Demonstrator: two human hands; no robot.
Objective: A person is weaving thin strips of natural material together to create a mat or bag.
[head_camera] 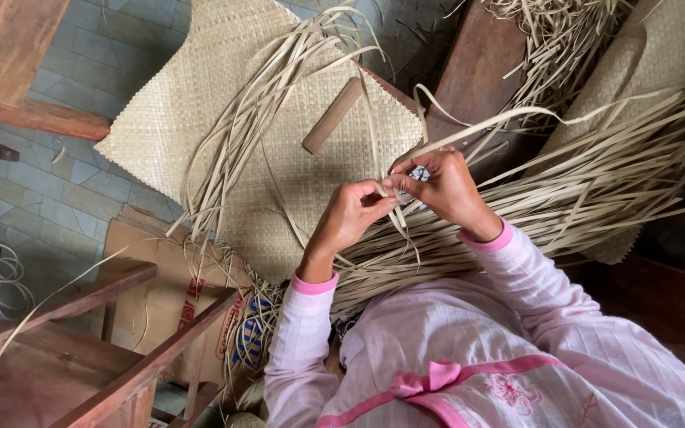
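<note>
Both hands are up close together over the work, just right of centre. The left hand (348,215) has its grip pinched shut on a thin pale strip (469,125), thumb and forefinger pressed tight, and the right hand (443,186) meets it fingertip to fingertip, its grip also closed on that same strip. From the pinch the strip arcs away towards two o'clock, over the loose bundle of strips (596,186) fanned out at three o'clock.

Under the hands, running out to eleven o'clock, lies the woven mat (176,111), flat on the tiled floor (57,190). A small wooden block (332,116) rests on the mat at twelve o'clock, well apart from the hands, with a spray of unwoven strip ends beside it. At eight o'clock, a wooden frame (105,317) and flattened cardboard (160,277).

Where's the risk? As I read it, the strip is thin and looks dry, so a sharp fold at the pinch could crack or split it lengthwise. With both grips crowded onto one short stretch, a slip of either thumb would let the strip spring back into the bundle. And there are many loose ends crossing beneath the wrists; a pink sleeve (311,317) could easily snag one and drag it out of line.
</note>
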